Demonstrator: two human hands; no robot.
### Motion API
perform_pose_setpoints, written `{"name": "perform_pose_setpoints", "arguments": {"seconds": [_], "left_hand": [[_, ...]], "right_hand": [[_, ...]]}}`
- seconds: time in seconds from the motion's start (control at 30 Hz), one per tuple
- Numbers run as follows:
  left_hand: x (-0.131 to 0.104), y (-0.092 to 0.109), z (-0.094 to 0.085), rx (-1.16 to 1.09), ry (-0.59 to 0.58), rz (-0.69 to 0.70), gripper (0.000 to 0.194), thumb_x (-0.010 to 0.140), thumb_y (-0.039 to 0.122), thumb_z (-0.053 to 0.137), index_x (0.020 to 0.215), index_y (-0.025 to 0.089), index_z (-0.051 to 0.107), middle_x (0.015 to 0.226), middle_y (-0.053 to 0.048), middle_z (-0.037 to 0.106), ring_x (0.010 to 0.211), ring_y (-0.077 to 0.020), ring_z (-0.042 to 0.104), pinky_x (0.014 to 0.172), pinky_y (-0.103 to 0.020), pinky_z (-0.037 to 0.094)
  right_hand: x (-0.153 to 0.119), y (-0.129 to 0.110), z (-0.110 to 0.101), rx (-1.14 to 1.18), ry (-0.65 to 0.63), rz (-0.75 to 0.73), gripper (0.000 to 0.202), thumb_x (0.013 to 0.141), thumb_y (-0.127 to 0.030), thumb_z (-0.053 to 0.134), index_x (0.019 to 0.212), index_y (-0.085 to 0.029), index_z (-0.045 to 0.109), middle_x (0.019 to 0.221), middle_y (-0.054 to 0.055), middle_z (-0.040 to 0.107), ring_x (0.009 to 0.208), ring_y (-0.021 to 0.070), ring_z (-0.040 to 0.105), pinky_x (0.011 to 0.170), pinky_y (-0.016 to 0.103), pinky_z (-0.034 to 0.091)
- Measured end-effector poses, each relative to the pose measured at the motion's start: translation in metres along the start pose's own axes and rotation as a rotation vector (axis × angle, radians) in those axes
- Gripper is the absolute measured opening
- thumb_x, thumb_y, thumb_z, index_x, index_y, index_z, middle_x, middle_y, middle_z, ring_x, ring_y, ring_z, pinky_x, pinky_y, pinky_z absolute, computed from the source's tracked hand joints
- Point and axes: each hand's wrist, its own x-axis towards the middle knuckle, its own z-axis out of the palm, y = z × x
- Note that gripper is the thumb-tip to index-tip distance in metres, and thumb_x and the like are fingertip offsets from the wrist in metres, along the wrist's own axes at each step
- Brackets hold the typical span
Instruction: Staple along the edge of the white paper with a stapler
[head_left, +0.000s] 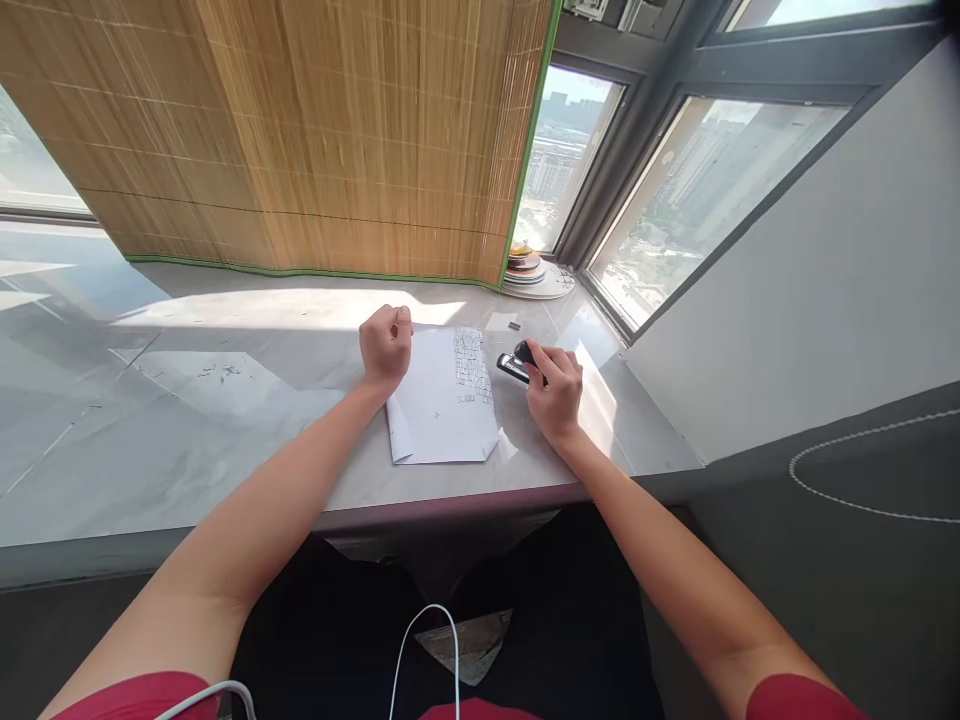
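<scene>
White paper lies on the pale stone ledge, with rows of small dark marks, which look like staples, along its right part and a folded lower left corner. My left hand is closed in a fist at the paper's upper left edge; what it holds, if anything, is hidden. To the right of the paper, my right hand is closed around a black stapler, whose front end points left toward the sheet. A small dark strip rests on the ledge just above the stapler.
Small dark bits are scattered on the ledge at the left. A bamboo blind hangs behind. Stacked plates stand in the window corner. A white wall borders the right, and a white cable hangs near my lap.
</scene>
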Motion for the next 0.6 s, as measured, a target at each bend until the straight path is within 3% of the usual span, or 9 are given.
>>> {"name": "perform_pose_setpoints", "arguments": {"seconds": [0.13, 0.23, 0.33, 0.47, 0.6], "left_hand": [[0.009, -0.019, -0.006, 0.095, 0.075, -0.043, 0.049, 0.106, 0.028, 0.042, 0.058, 0.022, 0.038, 0.059, -0.001, 0.046, 0.058, -0.0156, 0.041, 0.063, -0.033, 0.03], [0.011, -0.026, -0.011, 0.166, 0.072, -0.085, 0.048, 0.104, 0.029, 0.043, 0.057, 0.023, 0.036, 0.058, -0.001, 0.045, 0.059, -0.0165, 0.04, 0.063, -0.034, 0.028], [0.01, -0.025, -0.017, 0.225, 0.042, -0.167, 0.047, 0.104, 0.031, 0.043, 0.057, 0.023, 0.037, 0.058, -0.002, 0.046, 0.061, -0.0172, 0.041, 0.064, -0.034, 0.028], [0.006, -0.018, -0.023, 0.264, -0.033, -0.282, 0.045, 0.103, 0.033, 0.041, 0.059, 0.023, 0.044, 0.058, -0.003, 0.049, 0.066, -0.0187, 0.046, 0.064, -0.033, 0.03], [0.003, -0.011, -0.02, 0.276, -0.11, -0.343, 0.044, 0.101, 0.034, 0.04, 0.059, 0.023, 0.045, 0.057, -0.003, 0.05, 0.067, -0.0196, 0.048, 0.063, -0.032, 0.032]], "right_hand": [[0.003, -0.054, 0.012, 0.024, -0.098, -0.025, 0.038, 0.103, -0.019, 0.053, 0.135, -0.027, 0.073, 0.112, 0.01, 0.073, 0.106, 0.0272, 0.062, 0.092, 0.042, 0.048], [0.005, -0.098, 0.038, -0.004, -0.2, 0.003, 0.04, 0.104, -0.018, 0.052, 0.139, -0.028, 0.069, 0.115, 0.01, 0.071, 0.11, 0.0268, 0.059, 0.092, 0.04, 0.045], [0.009, -0.122, 0.06, -0.06, -0.353, 0.064, 0.04, 0.104, -0.016, 0.051, 0.138, -0.03, 0.067, 0.115, 0.009, 0.07, 0.111, 0.0266, 0.058, 0.09, 0.038, 0.044], [0.009, -0.111, 0.057, -0.118, -0.462, 0.068, 0.039, 0.106, -0.02, 0.049, 0.141, -0.032, 0.063, 0.118, 0.009, 0.068, 0.113, 0.0271, 0.057, 0.087, 0.037, 0.045], [-0.005, -0.065, 0.026, -0.211, -0.403, 0.092, 0.041, 0.104, -0.022, 0.051, 0.142, -0.032, 0.064, 0.117, 0.009, 0.069, 0.112, 0.0278, 0.059, 0.086, 0.037, 0.048]]}}
